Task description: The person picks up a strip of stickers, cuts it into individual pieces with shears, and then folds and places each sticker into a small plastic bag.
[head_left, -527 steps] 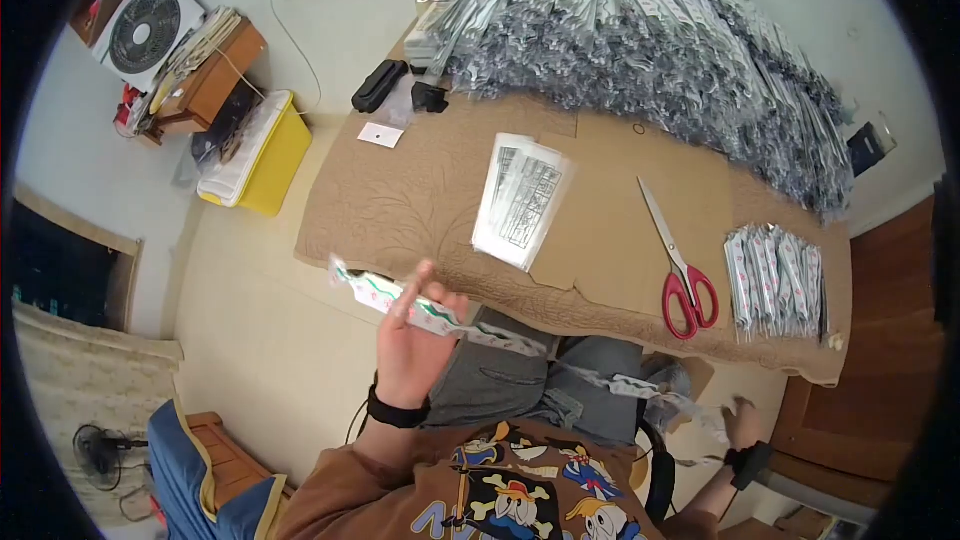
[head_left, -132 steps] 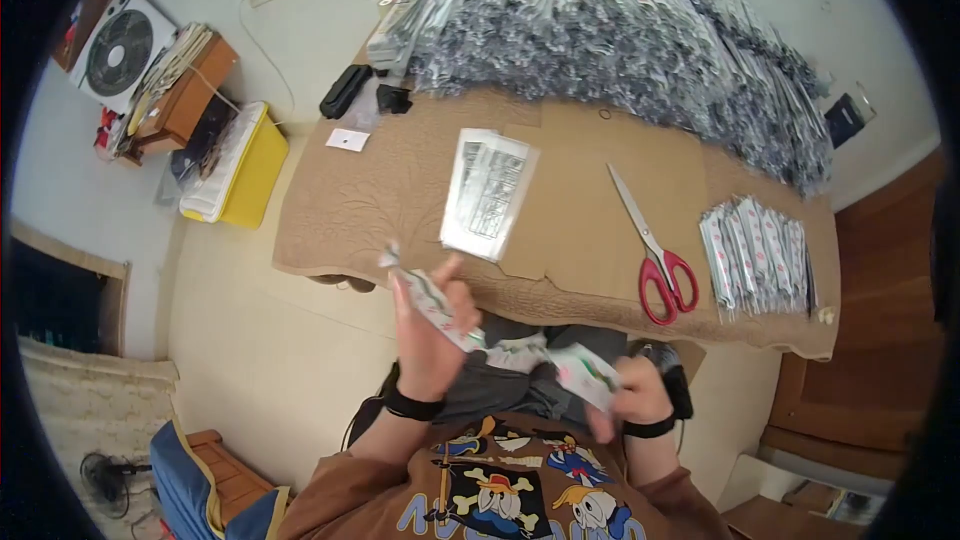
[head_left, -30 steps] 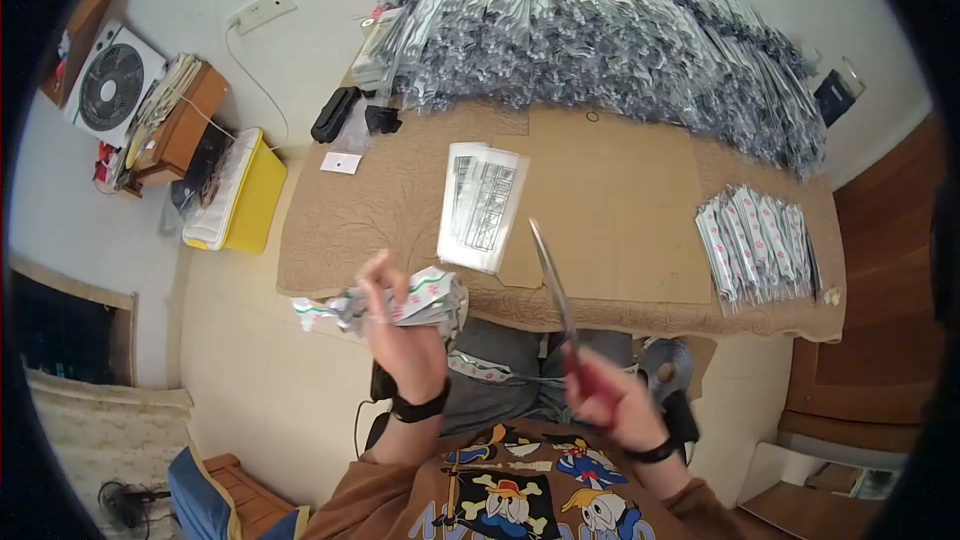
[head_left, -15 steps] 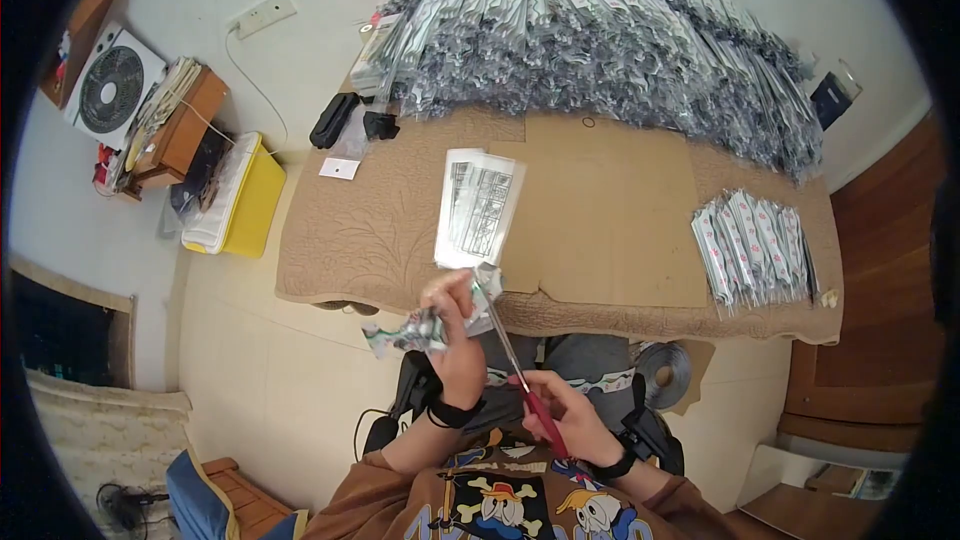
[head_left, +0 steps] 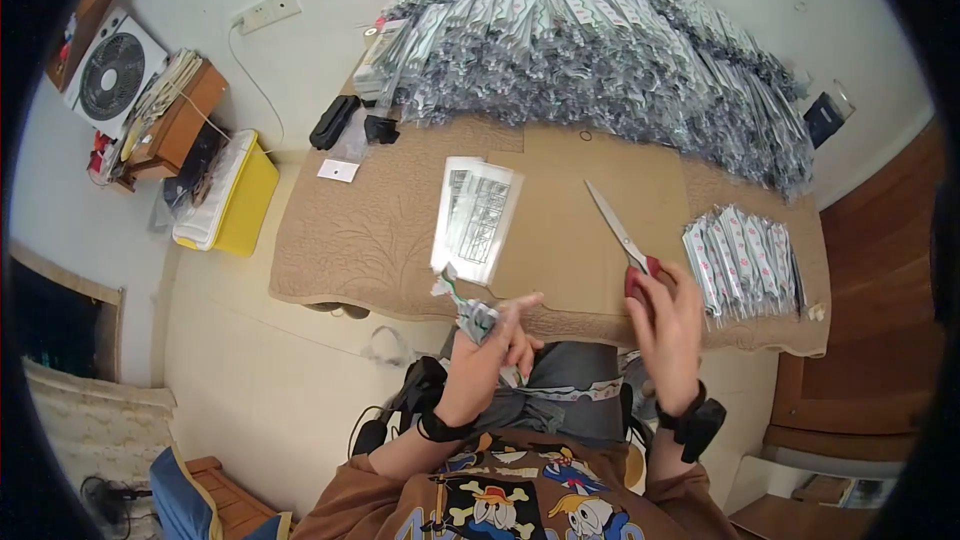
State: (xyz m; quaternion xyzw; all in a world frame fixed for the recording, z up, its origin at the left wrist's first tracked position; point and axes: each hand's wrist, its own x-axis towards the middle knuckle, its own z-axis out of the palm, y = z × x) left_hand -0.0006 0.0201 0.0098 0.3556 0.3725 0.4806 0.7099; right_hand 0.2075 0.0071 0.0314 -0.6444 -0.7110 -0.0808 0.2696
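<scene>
My left hand (head_left: 488, 365) is closed around a crumpled, folded strip of printed film (head_left: 475, 320), its loose end sticking up near the table's front edge. The index finger of that hand points out to the right. Scissors (head_left: 615, 225) with red handles lie on the cardboard sheet (head_left: 560, 210), blades toward the back. At their handles is my right hand (head_left: 672, 335), fingers apart and stretched; the fingertips are at or just beside the red loops. Another printed strip (head_left: 575, 393) lies across my lap.
Many silvery packets (head_left: 590, 60) are heaped along the back of the table. A smaller row of packets (head_left: 745, 260) lies at the right. Printed sheets in clear sleeves (head_left: 475, 220) are left of the cardboard. A black case (head_left: 334, 122) sits further left. Clear plastic (head_left: 390, 346) lies on the floor.
My right hand has moved right and forward, and the scissors now lie on the cardboard. My left hand has come slightly right with the film gathered in it.
</scene>
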